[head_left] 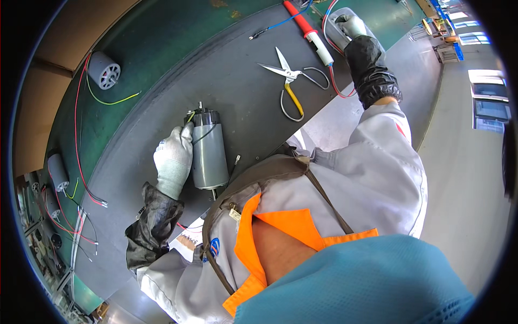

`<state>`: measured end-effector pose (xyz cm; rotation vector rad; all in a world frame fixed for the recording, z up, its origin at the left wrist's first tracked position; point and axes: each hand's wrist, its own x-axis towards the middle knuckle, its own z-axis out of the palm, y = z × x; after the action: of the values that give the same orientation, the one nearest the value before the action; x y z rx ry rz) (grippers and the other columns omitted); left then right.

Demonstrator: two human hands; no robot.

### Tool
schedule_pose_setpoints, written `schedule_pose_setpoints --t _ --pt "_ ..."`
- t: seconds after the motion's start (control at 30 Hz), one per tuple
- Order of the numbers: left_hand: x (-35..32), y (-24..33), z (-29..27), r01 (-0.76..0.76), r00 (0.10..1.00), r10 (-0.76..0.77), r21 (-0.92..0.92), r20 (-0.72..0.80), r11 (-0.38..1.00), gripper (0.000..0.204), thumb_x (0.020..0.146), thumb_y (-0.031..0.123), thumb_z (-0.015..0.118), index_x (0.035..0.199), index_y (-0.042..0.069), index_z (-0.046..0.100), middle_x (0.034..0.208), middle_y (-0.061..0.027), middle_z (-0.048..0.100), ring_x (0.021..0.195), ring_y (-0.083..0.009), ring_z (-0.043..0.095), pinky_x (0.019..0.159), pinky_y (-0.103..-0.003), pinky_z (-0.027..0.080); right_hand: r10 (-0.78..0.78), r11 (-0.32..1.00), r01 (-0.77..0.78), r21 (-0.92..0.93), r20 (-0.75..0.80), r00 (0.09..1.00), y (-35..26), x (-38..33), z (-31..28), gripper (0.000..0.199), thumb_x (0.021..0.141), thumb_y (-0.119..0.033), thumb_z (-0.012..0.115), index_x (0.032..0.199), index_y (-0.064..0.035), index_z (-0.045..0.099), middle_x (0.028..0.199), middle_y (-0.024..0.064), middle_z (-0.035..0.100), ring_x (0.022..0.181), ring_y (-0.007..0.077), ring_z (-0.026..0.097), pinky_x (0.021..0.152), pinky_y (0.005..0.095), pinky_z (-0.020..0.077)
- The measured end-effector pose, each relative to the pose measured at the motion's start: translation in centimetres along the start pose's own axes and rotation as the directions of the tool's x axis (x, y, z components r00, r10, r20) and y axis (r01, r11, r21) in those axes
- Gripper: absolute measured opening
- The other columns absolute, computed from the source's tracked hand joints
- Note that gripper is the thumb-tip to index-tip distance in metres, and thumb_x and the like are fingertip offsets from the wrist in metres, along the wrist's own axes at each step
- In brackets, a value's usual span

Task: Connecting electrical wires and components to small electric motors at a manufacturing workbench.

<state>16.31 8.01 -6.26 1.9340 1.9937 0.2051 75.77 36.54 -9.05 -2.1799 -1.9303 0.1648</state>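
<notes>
A grey cylindrical electric motor [209, 156] lies on the dark mat, its black end cap away from me and a shaft at each end. My left hand [175, 154], in a white glove, is at its left side by the cap. Thumb and fingers there pinch a short yellow-green wire [190, 116]. At the far right, my gloved right hand [352, 26] reaches into a clear plastic box [335, 33]. Its fingers are curled, and whatever they hold is hidden. Between the hands lie open scissors [288, 75] with a yellow-sleeved handle and a red-and-white pen-shaped tool [310, 35].
Another grey motor [102, 70] with red and yellow-green wires lies at the far left. More motors [58, 170] with trailing leads sit along the left edge. A blue-black cable with a fork terminal [264, 32] runs beside the pen-shaped tool. Cardboard [40, 113] stands at the left.
</notes>
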Motion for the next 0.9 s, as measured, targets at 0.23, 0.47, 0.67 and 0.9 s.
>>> schedule_pose_setpoints --t 0.23,0.47,0.67,0.9 --pt "1.0 -1.3 -0.1 0.008 0.985 0.017 -0.148 0.17 0.989 0.058 0.107 0.055 0.044 0.111 0.002 0.068 0.094 -0.03 0.07 0.097 -0.0478 0.067 0.081 -0.051 0.054 0.145 0.769 0.169 0.617 -0.426 0.893 2.3 -3.7 -4.7 0.004 0.091 -0.005 0.073 0.09 -0.0029 0.075 0.071 0.0008 0.066 0.063 0.011 0.059 0.056 0.0264 0.0458" --pt "1.3 -0.5 -8.1 0.467 0.786 -0.091 -0.489 0.612 0.737 0.04 0.105 0.043 0.057 0.09 0.007 0.067 0.064 0.0061 0.053 0.051 -0.0036 0.045 0.046 -0.025 0.033 -0.133 0.209 0.021 0.978 0.007 0.991 -18.5 -20.2 -8.0 0.017 0.097 -0.008 0.066 0.11 0.0012 0.069 0.086 0.006 0.072 0.06 0.0094 0.063 0.054 0.0218 0.049" --pt "2.8 -2.3 -8.7 0.315 0.715 0.263 -0.634 0.648 0.707 0.047 0.106 0.04 0.053 0.11 -0.005 0.067 0.097 -0.0016 0.066 0.086 -0.0087 0.06 0.078 -0.027 0.049 -0.396 -0.108 -0.541 0.834 0.463 0.793 -24.5 -23.8 -0.9 0.031 0.095 -0.007 0.069 0.125 -0.0031 0.062 0.095 0.0052 0.069 0.065 0.0134 0.066 0.05 0.0252 0.0494" --pt "1.8 -2.9 -9.5 0.407 0.71 0.148 -0.572 0.689 0.712 0.032 0.105 0.032 0.054 0.114 0.004 0.068 0.081 -0.0013 0.066 0.058 -0.007 0.059 0.047 -0.021 0.045 -0.637 -0.01 -0.74 0.673 0.566 0.523 -32.8 -29.6 3.3 0.024 0.093 -0.011 0.071 0.116 -0.0089 0.068 0.103 0.0088 0.072 0.074 0.019 0.072 0.06 0.0305 0.0579"
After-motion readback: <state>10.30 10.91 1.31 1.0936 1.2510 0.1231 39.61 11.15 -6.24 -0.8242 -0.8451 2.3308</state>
